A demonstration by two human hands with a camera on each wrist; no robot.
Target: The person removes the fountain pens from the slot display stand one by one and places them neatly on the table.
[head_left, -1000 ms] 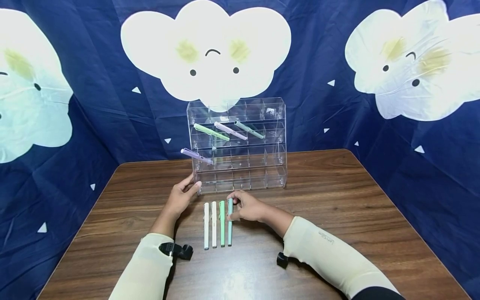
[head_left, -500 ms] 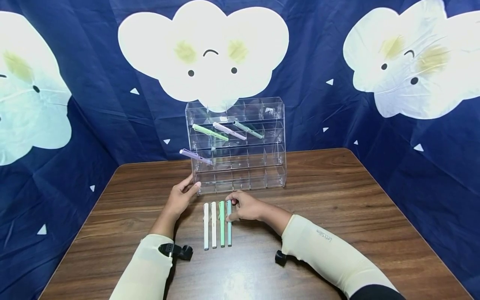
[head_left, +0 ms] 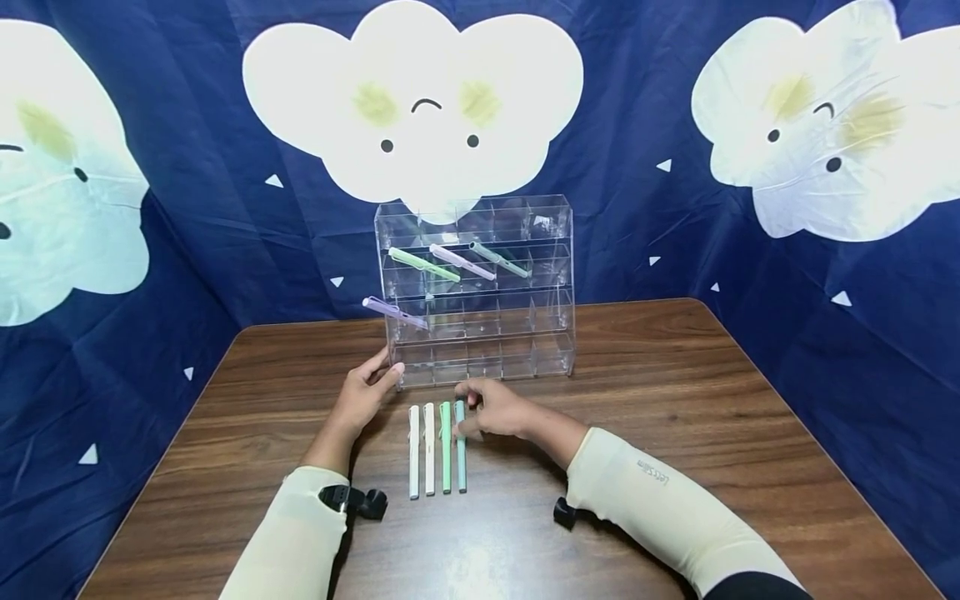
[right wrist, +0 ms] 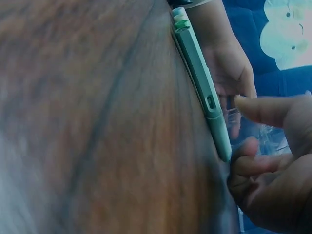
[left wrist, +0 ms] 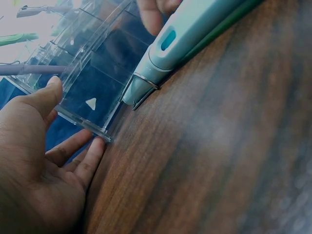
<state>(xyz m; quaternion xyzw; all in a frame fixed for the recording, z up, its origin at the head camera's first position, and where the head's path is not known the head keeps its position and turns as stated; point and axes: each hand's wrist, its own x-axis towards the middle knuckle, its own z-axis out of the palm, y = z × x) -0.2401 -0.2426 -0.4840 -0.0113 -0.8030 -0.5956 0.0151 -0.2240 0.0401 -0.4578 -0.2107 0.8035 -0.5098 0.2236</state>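
A clear acrylic rack (head_left: pixel 480 321) with rows of compartments stands at the back of the table. At its lower left corner, my left hand (head_left: pixel 362 400) rests against the side, thumb forward and the fingers (left wrist: pixel 90 161) fairly straight. In front lie pens side by side: two white pens (head_left: pixel 414 454) (head_left: pixel 429 454), a green pen (head_left: pixel 446 450) and, rightmost, an aqua pen (head_left: pixel 461 467). My right hand (head_left: pixel 495 410) is over the aqua pen's clip end. In the right wrist view its thumb and bent fingers stand apart, with the fingertips right by that end.
Leaning in the rack's second row are a light green pen (head_left: pixel 423 264), a pink-lilac pen (head_left: pixel 462 262) and a grey-green pen (head_left: pixel 499 259). A purple pen (head_left: pixel 394 312) pokes out at the left of the row below. Behind the wooden table (head_left: pixel 652 400) hangs blue cloth.
My right thumb and fingers shift slightly around the top of the aqua pen, which stays on the table. The left hand keeps its place at the rack.
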